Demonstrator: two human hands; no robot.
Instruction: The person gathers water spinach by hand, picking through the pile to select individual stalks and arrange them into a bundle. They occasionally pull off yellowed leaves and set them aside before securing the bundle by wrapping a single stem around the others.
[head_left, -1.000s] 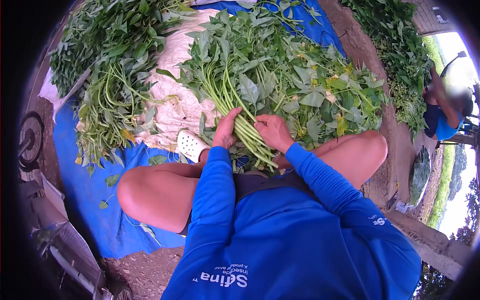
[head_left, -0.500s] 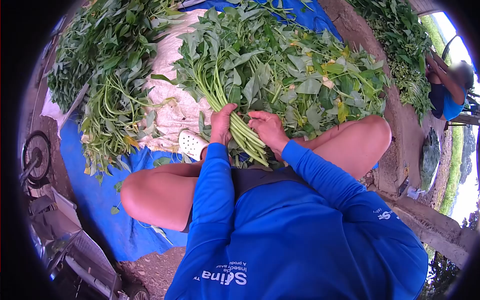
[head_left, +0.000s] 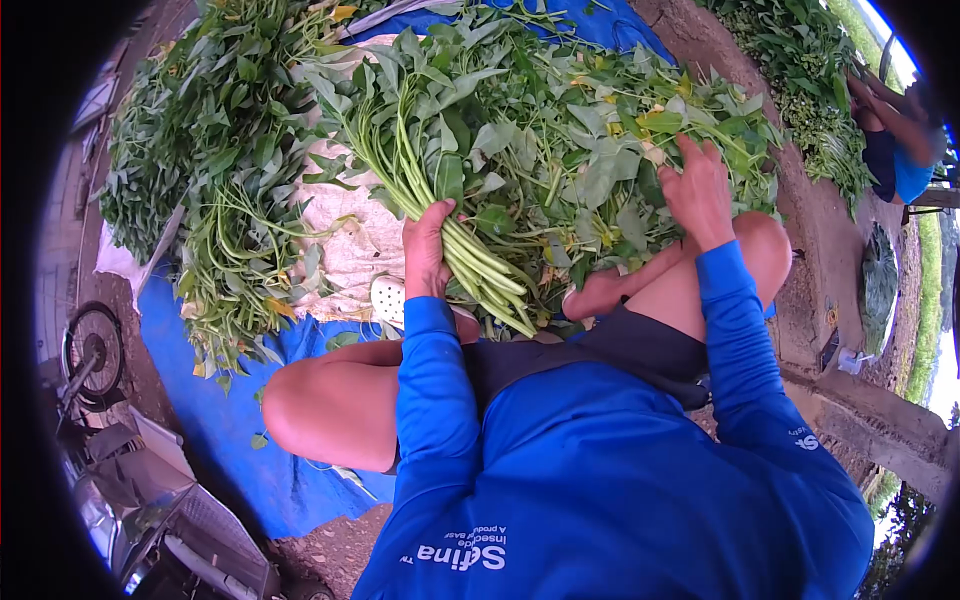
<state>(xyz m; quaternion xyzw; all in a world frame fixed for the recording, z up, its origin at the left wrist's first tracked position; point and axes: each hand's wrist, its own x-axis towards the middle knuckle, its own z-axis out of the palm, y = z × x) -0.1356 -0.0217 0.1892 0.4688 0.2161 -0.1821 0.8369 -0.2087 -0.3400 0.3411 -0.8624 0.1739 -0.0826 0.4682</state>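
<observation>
A bundle of long green stems with leaves [head_left: 470, 262] is in my left hand [head_left: 427, 245], whose fingers are wrapped round the stems above my lap. The cut ends point down toward my shorts, and the leafy tops lean up and left. Over the right part of a loose heap of leafy greens [head_left: 610, 150], my right hand [head_left: 698, 190] reaches out, fingers extended and partly apart, touching or just above the leaves. Nothing is visible in its grasp.
More greens [head_left: 220, 130] are piled at the left, on a pale sack [head_left: 350, 215] and a blue tarp [head_left: 230, 400]. A bicycle wheel [head_left: 93, 352] and a motorbike stand at the lower left. At the upper right, another person [head_left: 900, 140] is beside more greens.
My right hand has moved away from the bundle, up and right to the leaf heap, and its fingers have opened. My left hand, still holding the bundle, has shifted slightly left.
</observation>
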